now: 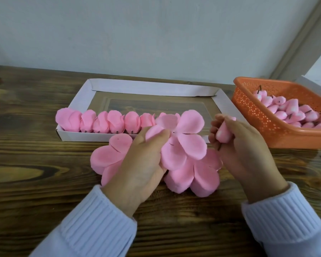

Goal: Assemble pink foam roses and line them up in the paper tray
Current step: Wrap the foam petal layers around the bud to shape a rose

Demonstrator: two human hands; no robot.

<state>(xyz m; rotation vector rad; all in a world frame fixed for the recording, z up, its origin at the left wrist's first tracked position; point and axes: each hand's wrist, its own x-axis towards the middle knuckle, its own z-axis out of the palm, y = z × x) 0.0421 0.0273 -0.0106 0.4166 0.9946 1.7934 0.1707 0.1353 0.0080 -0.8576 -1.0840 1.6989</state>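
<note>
A white paper tray [82,95] lies on the wooden table, with several assembled pink roses [100,123] lined up along its near wall. In front of it sits a pile of flat pink foam petal sheets [189,175]. My left hand [137,162] pinches one petal sheet [190,133] and lifts it off the pile, thumb on top. My right hand [243,145] grips a pink foam bud [223,131] on a thin dark stem, just right of the lifted sheet.
An orange perforated plastic basket [248,108] at the right holds several more pink buds [293,113] with dark stems. A white box edge [315,86] shows behind it. A pale wall runs along the table's far edge.
</note>
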